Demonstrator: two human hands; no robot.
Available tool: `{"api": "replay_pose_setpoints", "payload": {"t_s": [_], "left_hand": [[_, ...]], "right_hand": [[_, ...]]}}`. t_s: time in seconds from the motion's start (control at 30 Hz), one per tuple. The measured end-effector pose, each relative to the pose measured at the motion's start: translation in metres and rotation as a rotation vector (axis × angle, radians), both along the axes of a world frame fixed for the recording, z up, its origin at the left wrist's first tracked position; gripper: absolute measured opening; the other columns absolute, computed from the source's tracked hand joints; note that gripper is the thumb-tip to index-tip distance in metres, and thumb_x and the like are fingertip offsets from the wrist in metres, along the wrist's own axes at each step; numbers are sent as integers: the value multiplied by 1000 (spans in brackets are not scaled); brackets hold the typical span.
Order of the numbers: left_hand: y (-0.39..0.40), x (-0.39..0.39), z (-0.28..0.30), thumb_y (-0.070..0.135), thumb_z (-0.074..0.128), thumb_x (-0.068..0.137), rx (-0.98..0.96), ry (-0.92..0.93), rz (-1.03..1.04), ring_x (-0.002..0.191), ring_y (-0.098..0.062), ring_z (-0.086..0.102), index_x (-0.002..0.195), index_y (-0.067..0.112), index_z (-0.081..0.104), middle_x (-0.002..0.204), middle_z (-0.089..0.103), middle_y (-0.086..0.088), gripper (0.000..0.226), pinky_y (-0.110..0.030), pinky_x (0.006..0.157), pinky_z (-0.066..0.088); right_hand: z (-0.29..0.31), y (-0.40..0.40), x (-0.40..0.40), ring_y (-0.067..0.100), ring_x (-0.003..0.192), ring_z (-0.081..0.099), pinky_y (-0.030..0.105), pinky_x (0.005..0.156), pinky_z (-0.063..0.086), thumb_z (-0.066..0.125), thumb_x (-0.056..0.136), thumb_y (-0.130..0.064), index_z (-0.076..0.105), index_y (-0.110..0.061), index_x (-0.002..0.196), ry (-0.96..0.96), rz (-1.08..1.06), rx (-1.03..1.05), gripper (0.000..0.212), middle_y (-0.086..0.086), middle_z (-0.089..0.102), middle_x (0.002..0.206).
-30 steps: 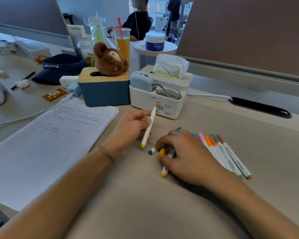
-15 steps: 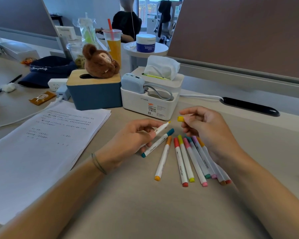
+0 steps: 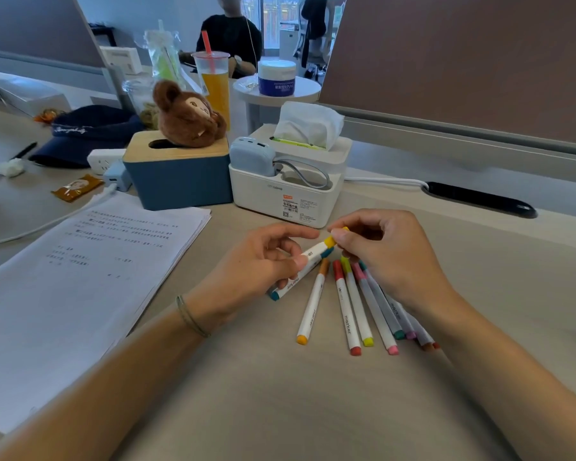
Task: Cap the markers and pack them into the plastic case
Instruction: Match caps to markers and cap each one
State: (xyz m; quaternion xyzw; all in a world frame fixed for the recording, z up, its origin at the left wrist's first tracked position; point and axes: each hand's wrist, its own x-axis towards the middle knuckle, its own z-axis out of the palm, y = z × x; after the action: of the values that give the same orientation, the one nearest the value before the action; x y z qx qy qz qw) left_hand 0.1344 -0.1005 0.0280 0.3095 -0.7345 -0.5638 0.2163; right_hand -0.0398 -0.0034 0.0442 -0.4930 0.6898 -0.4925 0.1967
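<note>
L hand (image 3: 263, 261) is gripping a white marker (image 3: 308, 257) w/ thumb and curled fingers clamped round its barrel, index finger sticking out straight above it. R hand (image 3: 389, 257) is pinching a yellow cap (image 3: 330, 241) betw. thumb and fingertips, right at the marker's far end; the cap is touching that end, can't tell if it's fully seated. A second yellow bit is showing just above, in the R fingers. The held marker is hovering low over the beige desk (image 3: 280, 394), in front of the white tissue organizer (image 3: 290, 194).

Just under it a teal-capped marker (image 3: 296, 277) is lying on the desk, white barrel, teal at both ends, black "marker" print. Beside it, fanned out twd the R wrist: orange marker (image 3: 313, 302), red marker (image 3: 345, 311), yellow marker (image 3: 358, 307), pink marker (image 3: 374, 311), then more partly hidden under the R hand. All are slim white barrels w/ coloured caps and matching end plugs; the near ends are spreading apart, the far ends are crowding together.

A stack of printed paper (image 3: 80, 277) is lying L of the hands.
</note>
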Motion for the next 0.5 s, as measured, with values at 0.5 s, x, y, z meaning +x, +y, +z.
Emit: {"api": "replay_pose_setpoints", "payload": {"t_s": [0.5], "left_hand": [[15, -4, -3, -6, 82, 74, -125, 152, 123, 77, -42, 72, 77, 8, 48, 83, 69, -25, 37, -44, 73, 63]], "right_hand": [[-8, 5, 38, 14, 60, 71, 25, 61, 59, 83, 81, -9, 51, -27, 114, -110, -31, -109, 49, 2, 72, 70]]}}
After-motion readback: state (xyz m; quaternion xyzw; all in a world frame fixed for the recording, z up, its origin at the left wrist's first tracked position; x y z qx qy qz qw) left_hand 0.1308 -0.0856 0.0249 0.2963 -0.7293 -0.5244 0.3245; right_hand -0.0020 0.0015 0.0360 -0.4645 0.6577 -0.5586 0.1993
